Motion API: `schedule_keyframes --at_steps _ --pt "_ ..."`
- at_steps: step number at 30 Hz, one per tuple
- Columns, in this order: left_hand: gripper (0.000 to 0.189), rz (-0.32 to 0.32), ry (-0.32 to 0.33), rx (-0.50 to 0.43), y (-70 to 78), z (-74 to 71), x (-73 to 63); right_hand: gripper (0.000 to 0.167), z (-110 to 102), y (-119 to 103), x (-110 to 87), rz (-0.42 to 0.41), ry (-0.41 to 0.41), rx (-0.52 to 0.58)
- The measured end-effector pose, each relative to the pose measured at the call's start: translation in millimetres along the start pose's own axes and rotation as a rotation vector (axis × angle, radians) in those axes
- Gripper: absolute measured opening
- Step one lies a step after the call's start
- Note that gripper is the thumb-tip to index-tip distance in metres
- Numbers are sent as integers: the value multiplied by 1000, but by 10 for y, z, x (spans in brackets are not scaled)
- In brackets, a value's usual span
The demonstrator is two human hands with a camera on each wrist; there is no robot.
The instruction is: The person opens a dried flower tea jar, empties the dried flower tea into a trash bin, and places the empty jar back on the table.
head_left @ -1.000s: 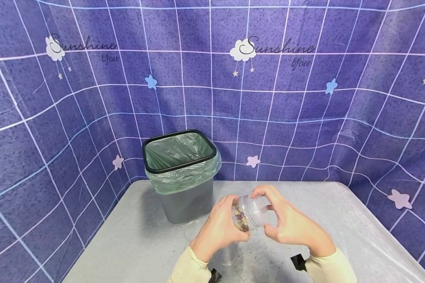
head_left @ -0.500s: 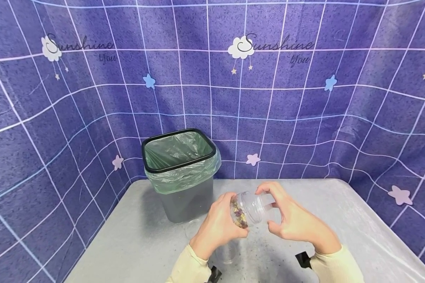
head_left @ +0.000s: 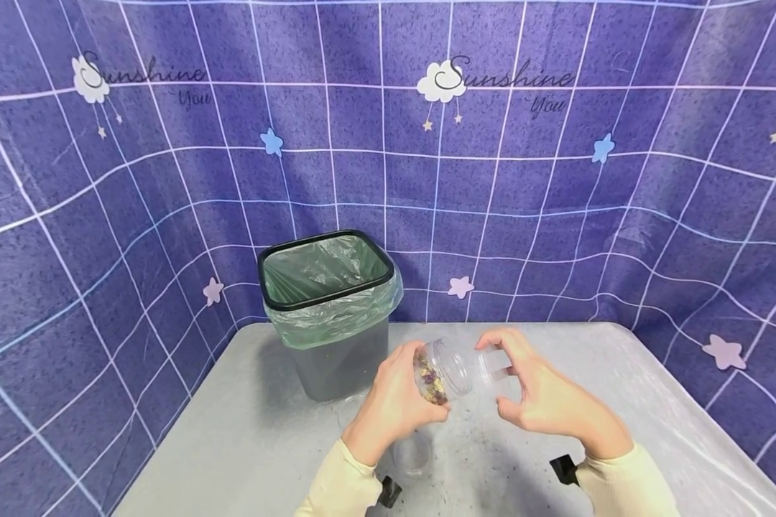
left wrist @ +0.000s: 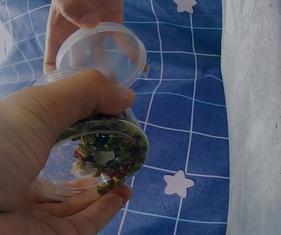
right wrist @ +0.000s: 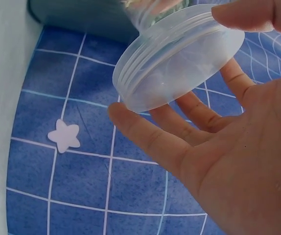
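Tilted on its side above the table, a clear plastic jar (head_left: 441, 368) is gripped by my left hand (head_left: 393, 398), thumb on one side and fingers beneath. Inside it, dried flower bits (left wrist: 108, 159) in yellow, green and dark red lie against the lower wall by the base. My right hand (head_left: 550, 406) holds a translucent screw lid (right wrist: 179, 63) by its edge between thumb and fingertips. In the head view the lid stands just right of the jar's threaded mouth, with a small gap between them.
A grey bin (head_left: 349, 373) with a green liner (head_left: 326, 334) and black rim stands at the back left. Clear round plastic pieces lie beneath my left forearm, one a cup-like piece (head_left: 412, 454). Dark specks dot the grey table (head_left: 284, 459). A purple gridded curtain (head_left: 524, 237) encloses it.
The lid has come off the jar's mouth and moved right with my right hand. My left hand and the jar have shifted slightly left and up in the view.
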State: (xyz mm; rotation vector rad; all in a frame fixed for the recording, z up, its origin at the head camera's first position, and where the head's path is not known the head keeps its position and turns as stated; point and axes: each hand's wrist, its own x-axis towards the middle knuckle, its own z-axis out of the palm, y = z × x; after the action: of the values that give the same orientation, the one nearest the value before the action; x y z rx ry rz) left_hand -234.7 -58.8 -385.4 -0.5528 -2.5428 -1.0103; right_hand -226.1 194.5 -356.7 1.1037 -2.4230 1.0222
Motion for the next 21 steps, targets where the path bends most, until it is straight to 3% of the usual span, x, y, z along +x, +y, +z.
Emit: schedule_keyframes --at_steps 11,16,21 --pt "83 -31 44 -15 0 -56 4 76 -28 5 -125 6 7 -144" --pt "82 -21 66 -18 -1 -79 5 76 -7 28 -213 38 -6 -251" --pt "81 -32 74 -27 7 -107 6 75 51 99 -340 73 -25 -288"
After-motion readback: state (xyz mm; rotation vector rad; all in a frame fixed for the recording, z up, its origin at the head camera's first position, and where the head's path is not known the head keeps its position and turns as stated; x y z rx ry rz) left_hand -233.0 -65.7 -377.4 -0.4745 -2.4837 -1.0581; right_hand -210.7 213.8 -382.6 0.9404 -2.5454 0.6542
